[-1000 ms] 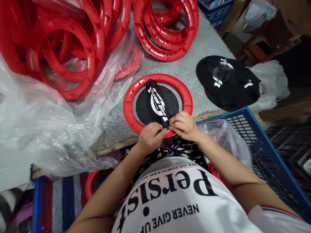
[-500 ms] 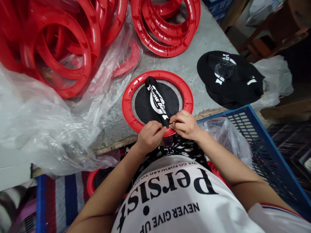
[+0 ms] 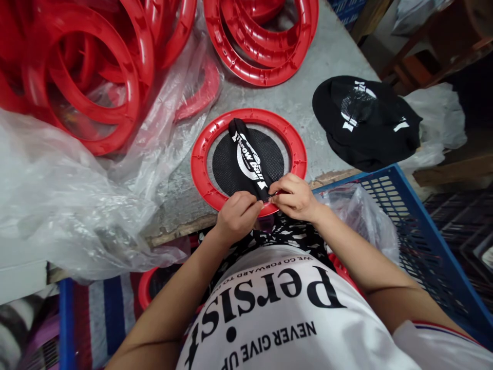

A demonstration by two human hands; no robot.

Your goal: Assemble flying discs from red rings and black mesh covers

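A red plastic ring (image 3: 298, 154) lies at the table's near edge. Black fabric printed "Throw Ball" (image 3: 246, 159) is gathered in a folded strip across its opening, with black mesh (image 3: 223, 164) spread to either side. At the near rim my left hand (image 3: 239, 213) is closed, thumb and fingers pinching the fabric's edge over the ring. Beside it my right hand (image 3: 295, 199) pinches the same edge from the right. A small dark bit shows at its fingertips, too small to name.
Several red rings (image 3: 127, 77) in clear plastic (image 3: 96, 200) cover the left side; more rings (image 3: 265, 74) are stacked at the back. Black printed fabric pieces (image 3: 370, 139) lie to the right. A blue crate (image 3: 419, 231) stands below the table edge at right.
Both hands keep their pinch at the near rim, with hardly any finger movement. The view has shifted slightly.
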